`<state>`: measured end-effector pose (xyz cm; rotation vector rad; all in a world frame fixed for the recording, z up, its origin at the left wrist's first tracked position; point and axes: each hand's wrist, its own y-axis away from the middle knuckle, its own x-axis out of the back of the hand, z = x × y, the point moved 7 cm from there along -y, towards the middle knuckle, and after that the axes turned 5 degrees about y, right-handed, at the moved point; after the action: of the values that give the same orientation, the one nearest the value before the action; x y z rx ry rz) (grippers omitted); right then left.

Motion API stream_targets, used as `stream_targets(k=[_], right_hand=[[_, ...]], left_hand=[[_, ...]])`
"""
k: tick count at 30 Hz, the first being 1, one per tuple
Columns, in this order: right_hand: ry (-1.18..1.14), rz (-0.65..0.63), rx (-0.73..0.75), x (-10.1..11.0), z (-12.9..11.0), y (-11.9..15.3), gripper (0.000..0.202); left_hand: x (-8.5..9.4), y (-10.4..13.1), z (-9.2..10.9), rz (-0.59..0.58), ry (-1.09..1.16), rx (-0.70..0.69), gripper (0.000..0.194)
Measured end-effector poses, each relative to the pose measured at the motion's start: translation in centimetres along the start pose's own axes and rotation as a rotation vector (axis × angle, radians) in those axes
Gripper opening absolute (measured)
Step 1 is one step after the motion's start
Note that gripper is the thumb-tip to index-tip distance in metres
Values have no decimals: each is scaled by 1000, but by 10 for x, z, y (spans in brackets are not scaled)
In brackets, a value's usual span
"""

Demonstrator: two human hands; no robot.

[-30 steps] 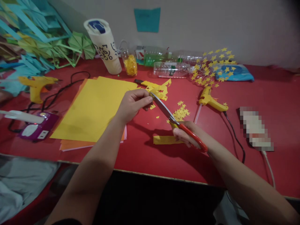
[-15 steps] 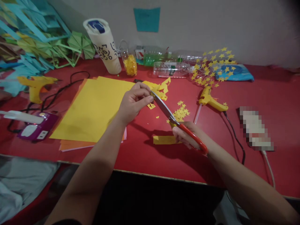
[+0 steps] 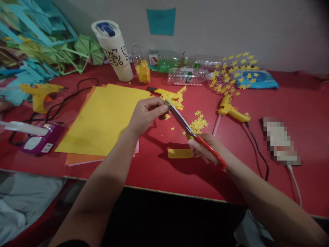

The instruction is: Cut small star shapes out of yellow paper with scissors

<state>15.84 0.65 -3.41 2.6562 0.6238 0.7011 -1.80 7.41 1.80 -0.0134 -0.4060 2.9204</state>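
The left hand (image 3: 144,116) pinches a paper piece (image 3: 167,103) at the tips of the scissors (image 3: 181,119) gripped by the right hand (image 3: 202,148); already-cut stars (image 3: 199,124) lie near a star-free strip (image 3: 178,153).

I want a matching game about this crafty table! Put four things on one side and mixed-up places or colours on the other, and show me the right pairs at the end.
Things:
1. Scissors
2. Teal paper
3. Tall cup
4. Heap of little stars

Places and colours:
A. White, with black marks on its side
B. Yellow, lying on the red table
C. In the right hand
D. Up on the grey wall

Right pairs: 1-C, 2-D, 3-A, 4-B
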Motion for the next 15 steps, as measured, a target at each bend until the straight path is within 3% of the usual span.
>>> stream_targets(k=[11, 15], right_hand=[[-7, 26, 34, 1, 2, -4, 54], [-55, 116, 72, 8, 2, -4, 52]], left_hand=[[0, 0, -2, 4, 15, 15, 17], [0, 0, -6, 14, -11, 101, 18]])
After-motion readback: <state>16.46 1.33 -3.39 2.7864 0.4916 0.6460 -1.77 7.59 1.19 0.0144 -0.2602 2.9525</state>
